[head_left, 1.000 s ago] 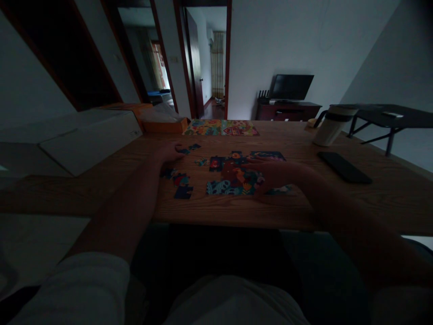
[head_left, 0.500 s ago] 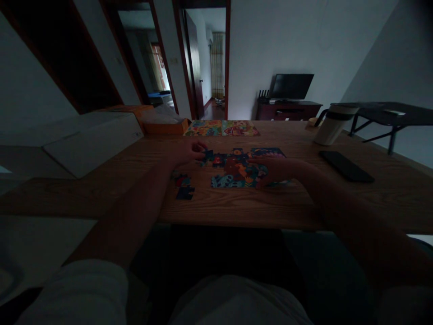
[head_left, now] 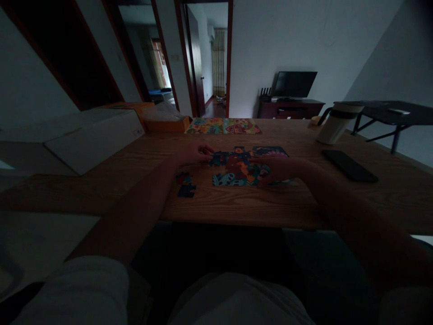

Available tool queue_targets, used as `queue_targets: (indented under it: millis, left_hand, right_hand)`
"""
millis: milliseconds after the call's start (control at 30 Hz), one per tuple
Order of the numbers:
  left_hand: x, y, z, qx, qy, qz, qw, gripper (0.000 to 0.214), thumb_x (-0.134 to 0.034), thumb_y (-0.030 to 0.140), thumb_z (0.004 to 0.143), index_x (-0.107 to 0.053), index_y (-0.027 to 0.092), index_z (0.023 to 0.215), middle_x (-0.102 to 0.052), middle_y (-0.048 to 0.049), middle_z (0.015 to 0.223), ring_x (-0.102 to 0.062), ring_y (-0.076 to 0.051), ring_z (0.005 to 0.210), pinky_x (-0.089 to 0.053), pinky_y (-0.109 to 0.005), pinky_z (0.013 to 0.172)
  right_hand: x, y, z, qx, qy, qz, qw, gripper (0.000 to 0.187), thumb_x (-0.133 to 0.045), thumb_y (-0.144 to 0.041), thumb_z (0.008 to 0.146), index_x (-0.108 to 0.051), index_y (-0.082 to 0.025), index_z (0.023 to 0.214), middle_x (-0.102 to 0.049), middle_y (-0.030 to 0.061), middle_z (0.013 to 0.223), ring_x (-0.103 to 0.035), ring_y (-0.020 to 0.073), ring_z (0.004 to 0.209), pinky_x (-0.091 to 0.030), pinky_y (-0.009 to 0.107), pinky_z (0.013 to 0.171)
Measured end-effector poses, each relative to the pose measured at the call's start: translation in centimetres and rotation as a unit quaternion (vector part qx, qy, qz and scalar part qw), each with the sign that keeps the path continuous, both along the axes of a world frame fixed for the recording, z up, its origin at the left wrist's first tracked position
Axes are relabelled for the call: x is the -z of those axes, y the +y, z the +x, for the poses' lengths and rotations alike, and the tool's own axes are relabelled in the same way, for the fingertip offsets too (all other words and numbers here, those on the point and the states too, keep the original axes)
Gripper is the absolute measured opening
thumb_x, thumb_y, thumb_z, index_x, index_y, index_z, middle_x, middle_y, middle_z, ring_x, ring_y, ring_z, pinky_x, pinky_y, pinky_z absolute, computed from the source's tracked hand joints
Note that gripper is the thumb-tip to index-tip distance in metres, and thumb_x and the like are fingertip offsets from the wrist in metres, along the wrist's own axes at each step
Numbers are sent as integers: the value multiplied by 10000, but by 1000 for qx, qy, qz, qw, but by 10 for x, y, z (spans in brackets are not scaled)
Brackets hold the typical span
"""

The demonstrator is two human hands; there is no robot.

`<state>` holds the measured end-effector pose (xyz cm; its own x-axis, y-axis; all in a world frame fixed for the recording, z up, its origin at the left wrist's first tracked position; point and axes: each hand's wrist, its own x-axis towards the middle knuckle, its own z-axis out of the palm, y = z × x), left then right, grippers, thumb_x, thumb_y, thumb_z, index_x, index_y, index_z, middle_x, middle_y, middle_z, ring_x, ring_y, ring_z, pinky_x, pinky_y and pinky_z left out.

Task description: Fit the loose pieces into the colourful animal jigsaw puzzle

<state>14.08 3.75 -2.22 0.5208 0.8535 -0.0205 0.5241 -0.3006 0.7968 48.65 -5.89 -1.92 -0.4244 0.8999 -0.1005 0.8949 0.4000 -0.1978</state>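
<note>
A partly joined jigsaw puzzle with a colourful picture lies on the wooden table. At its left edge my left hand is closed, its fingertips pinching a dark blue puzzle piece over that side of the picture. My right hand lies across the right part of the puzzle, fingers stretched flat on it, covering some of the picture. Loose puzzle pieces rest on the table beneath my left wrist, one dark blue and at least one with red. Dim light hides fine detail.
Two bright picture sheets lie at the far side of the table. An orange box with clear plastic and a large white box stand left. On the right are a black phone-like slab and a pale tumbler.
My left hand has moved right with the dark piece, which now covers the red patch at the puzzle's left side. My right hand stays on the puzzle. The view has shifted slightly.
</note>
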Motion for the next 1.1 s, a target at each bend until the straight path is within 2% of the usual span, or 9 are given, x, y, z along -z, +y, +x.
queue_targets:
  millis: [133, 400, 467, 533, 600, 667, 767, 933, 1100]
  left_hand:
    - [-3, -3, 2, -20, 4, -10, 1000, 292, -736, 225, 823, -679, 148, 1099, -706, -84, 1004, -696, -179, 788, -568, -267, 687]
    - [-7, -6, 2, -25, 10, 2, 1000, 171, -755, 235, 829, -714, 140, 966, -723, -76, 910, -688, -181, 775, -556, -291, 712]
    - [-4, -9, 9, -24, -17, 11, 1000, 168, -753, 227, 839, -705, 132, 968, -720, -72, 871, -679, -162, 745, -540, -269, 683]
    - [0, -14, 22, -14, -57, 19, 998, 179, -768, 231, 833, -693, 128, 959, -719, -65, 841, -672, -146, 713, -526, -246, 653]
    - [4, -19, 36, 12, -85, 35, 996, 195, -789, 254, 821, -691, 130, 934, -724, -63, 840, -670, -138, 705, -521, -233, 640]
    - [6, -25, 49, 47, -99, 51, 993, 220, -805, 296, 814, -696, 133, 913, -734, -69, 856, -678, -143, 723, -525, -229, 640]
    - [4, -34, 61, 67, -121, 55, 989, 254, -808, 339, 815, -696, 130, 907, -742, -78, 870, -689, -150, 736, -536, -231, 643]
    - [-1, -47, 68, 35, -138, 45, 989, 209, -798, 282, 825, -685, 126, 905, -723, -65, 806, -660, -128, 664, -542, -229, 628]
    - [0, -40, 64, 51, -104, 73, 991, 227, -782, 331, 845, -696, 133, 917, -724, -68, 862, -674, -149, 748, -549, -244, 679]
  right_hand:
    - [1, 1, 1, 0, 11, 6, 1000, 1030, -860, -597, 658, -465, -317, 1567, -509, 105, 1531, -490, 449, 1360, -415, 571, 1114]
    - [0, 2, 0, 9, 6, 11, 1000, 1084, -883, -598, 610, -477, -276, 1562, -482, 115, 1555, -468, 425, 1391, -391, 533, 1155]
    - [-3, 3, 1, -1, 59, 9, 998, 973, -856, -582, 665, -519, -295, 1532, -523, 92, 1524, -508, 396, 1363, -417, 514, 1144]
    - [-8, 5, 3, -18, 163, 0, 986, 775, -768, -572, 786, -570, -307, 1487, -578, 68, 1472, -572, 341, 1305, -469, 484, 1106]
    - [-13, 7, 6, -23, 275, -14, 961, 635, -696, -543, 868, -611, -288, 1443, -632, 66, 1407, -626, 288, 1231, -521, 446, 1050]
    - [-16, 9, 8, -7, 349, -25, 937, 569, -703, -506, 872, -658, -257, 1382, -690, 76, 1312, -668, 257, 1140, -558, 415, 990]
    - [-14, 11, 4, 9, 381, -31, 924, 458, -730, -479, 851, -740, -233, 1238, -747, 71, 1167, -696, 225, 1015, -571, 379, 926]
    - [-8, 8, -18, -29, 367, -36, 929, 303, -702, -470, 867, -783, -226, 1028, -763, 38, 1011, -668, 182, 870, -540, 321, 791]
    - [-12, 12, -14, 6, 407, 30, 913, 227, -675, -406, 893, -750, -193, 914, -732, 44, 884, -613, 156, 764, -493, 289, 693]
